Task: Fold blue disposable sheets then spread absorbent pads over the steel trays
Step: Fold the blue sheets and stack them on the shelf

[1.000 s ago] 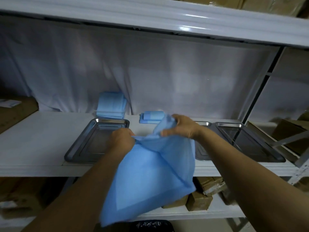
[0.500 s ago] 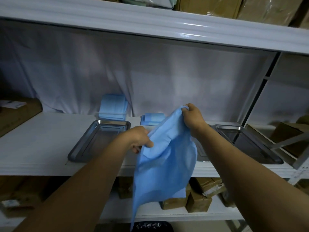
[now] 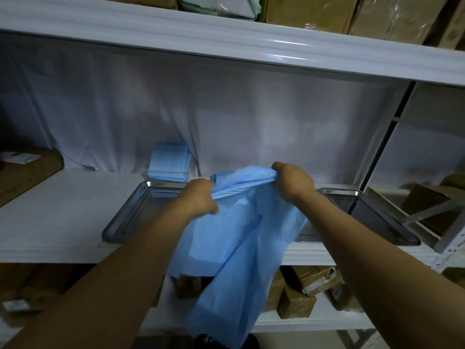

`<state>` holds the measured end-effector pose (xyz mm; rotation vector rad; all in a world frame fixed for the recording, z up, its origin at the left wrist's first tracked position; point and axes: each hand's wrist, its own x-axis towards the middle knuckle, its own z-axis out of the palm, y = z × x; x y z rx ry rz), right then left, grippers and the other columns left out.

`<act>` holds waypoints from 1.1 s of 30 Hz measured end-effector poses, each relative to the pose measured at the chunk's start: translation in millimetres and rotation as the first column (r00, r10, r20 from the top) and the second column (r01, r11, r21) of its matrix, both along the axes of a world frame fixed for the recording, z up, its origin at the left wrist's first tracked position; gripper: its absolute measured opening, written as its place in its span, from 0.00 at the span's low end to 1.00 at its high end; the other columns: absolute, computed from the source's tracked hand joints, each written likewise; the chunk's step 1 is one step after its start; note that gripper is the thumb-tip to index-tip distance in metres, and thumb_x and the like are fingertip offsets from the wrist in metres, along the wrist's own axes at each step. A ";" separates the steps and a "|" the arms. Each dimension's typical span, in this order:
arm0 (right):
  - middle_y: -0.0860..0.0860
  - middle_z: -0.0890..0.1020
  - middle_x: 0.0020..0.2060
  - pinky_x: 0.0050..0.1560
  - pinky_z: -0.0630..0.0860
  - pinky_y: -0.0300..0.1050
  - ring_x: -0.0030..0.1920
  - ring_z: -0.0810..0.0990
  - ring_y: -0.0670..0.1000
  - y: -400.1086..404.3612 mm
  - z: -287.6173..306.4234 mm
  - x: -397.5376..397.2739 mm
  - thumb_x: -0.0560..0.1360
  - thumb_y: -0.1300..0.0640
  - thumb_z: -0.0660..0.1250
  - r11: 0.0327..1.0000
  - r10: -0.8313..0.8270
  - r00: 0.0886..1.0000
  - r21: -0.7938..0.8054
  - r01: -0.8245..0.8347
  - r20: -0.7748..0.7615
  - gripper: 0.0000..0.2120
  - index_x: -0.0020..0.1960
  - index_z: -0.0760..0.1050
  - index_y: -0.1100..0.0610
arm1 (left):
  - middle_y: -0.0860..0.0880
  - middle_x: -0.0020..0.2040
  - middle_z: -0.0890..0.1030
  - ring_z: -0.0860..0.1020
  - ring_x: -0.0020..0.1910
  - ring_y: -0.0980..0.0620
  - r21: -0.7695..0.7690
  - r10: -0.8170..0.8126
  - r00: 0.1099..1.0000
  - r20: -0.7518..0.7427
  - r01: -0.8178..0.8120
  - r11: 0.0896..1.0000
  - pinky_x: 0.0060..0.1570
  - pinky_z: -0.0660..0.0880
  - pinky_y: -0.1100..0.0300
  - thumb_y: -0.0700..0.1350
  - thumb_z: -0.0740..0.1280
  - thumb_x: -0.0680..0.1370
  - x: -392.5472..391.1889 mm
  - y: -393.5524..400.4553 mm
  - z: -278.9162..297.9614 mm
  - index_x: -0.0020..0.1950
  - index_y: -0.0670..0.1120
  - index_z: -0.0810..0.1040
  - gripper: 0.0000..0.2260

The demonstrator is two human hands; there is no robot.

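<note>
A white shelf (image 3: 57, 217) ran across a storage rack, with a white cloth (image 3: 226, 122) hanging behind it and boxes (image 3: 309, 11) on the shelf above. At the far left a box (image 3: 27, 172) sat on the shelf. A steel tray (image 3: 141, 210) lay near the middle, and a stack (image 3: 169, 163) of folded blue sheets rested just behind its far rim. The left hand (image 3: 198, 197) was closed in a fist on the upper edge of a blue sheet (image 3: 239, 248), over the tray's right end. The sheet was bunched between the fists and hung below the shelf front, hiding part of the lower shelf. The right hand (image 3: 293, 182) was clenched on the same edge, slightly higher. Further right lay another tray (image 3: 372, 217), bare, near the rack's post (image 3: 377, 137).
</note>
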<state>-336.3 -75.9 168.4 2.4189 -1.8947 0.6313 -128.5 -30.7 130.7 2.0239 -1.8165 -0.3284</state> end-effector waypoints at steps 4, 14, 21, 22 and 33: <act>0.58 0.79 0.49 0.53 0.71 0.45 0.52 0.77 0.56 -1.0 8.5 -2.4 0.74 0.68 0.58 0.989 0.120 0.935 0.043 -0.142 0.335 0.13 0.53 0.75 0.56 | 0.40 0.53 0.78 0.77 0.52 0.44 -0.148 0.033 0.960 -0.276 -0.076 0.986 0.47 0.70 0.56 0.41 0.65 0.77 -0.2 2.6 -2.8 0.56 0.40 0.76 0.09; 0.53 0.80 0.53 0.48 0.72 0.46 0.54 0.78 0.58 10.3 8.7 -5.3 0.72 0.53 0.66 0.999 0.014 0.951 0.032 -0.004 -0.308 0.12 0.55 0.74 0.51 | 0.45 0.54 0.79 0.77 0.51 0.44 -0.078 0.098 0.995 0.034 -0.095 0.992 0.44 0.70 0.60 0.40 0.70 0.71 17.4 14.1 0.4 0.56 0.43 0.76 0.14; 0.55 0.76 0.59 0.52 0.70 0.47 0.58 0.76 0.58 4.9 19.5 16.2 0.78 0.47 0.53 0.981 -0.195 0.859 -0.107 0.164 -0.474 0.19 0.61 0.74 0.52 | 0.41 0.50 0.79 0.75 0.47 0.44 -0.126 0.130 0.917 -0.378 -0.190 0.974 0.43 0.67 0.59 0.41 0.63 0.77 35.0 15.2 6.2 0.51 0.43 0.75 0.05; 0.55 0.78 0.60 0.54 0.72 0.46 0.58 0.77 0.58 0.3 18.6 24.8 0.78 0.46 0.53 0.985 -0.148 0.891 0.016 0.171 -0.430 0.19 0.62 0.74 0.53 | 0.42 0.50 0.78 0.75 0.47 0.46 -0.123 0.120 0.890 -0.440 -0.192 0.974 0.44 0.68 0.60 0.43 0.64 0.77 39.0 16.0 6.4 0.52 0.43 0.75 0.06; 0.58 0.75 0.38 0.30 0.80 0.46 0.24 0.79 0.53 -25.0 -8.3 179.2 0.81 0.64 0.55 0.657 -0.105 0.636 0.534 -0.532 0.764 0.05 0.53 0.69 0.60 | 0.38 0.62 0.76 0.75 0.60 0.39 -0.170 0.413 0.715 -0.564 -0.590 0.789 0.60 0.73 0.49 0.51 0.59 0.79 115.3 -4.6 33.1 0.64 0.40 0.73 0.19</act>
